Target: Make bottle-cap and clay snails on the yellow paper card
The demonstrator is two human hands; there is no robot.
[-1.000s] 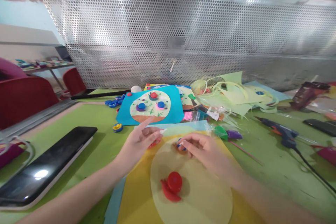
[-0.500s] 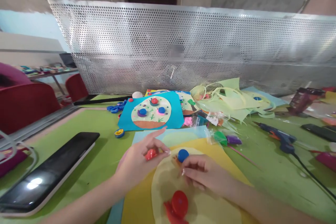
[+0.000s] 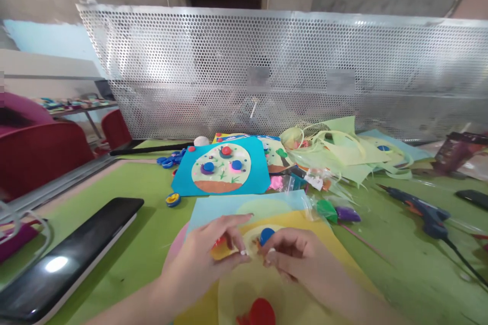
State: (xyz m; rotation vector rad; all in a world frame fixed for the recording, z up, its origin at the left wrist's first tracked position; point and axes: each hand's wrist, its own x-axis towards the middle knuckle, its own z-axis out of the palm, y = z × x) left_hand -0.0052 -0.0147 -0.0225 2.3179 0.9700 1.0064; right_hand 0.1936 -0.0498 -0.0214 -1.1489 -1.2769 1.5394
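A red cap [image 3: 263,312] lies nearest us. Past it, over the pale yellow oval paper [image 3: 240,289], our left hand [image 3: 213,249], fingers nearly closed, pinches a tiny white bit [image 3: 243,252]; our right hand [image 3: 292,253] likewise pinches a second white bit [image 3: 271,251]. Both are probably light, soft, easily squashed: hold their edges gently.

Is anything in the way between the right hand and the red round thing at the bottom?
Nothing visible. Between the right hand and the red round piece lies only the flat pale yellow oval. The blue round piece sits on the hand's far side, away from the red one.
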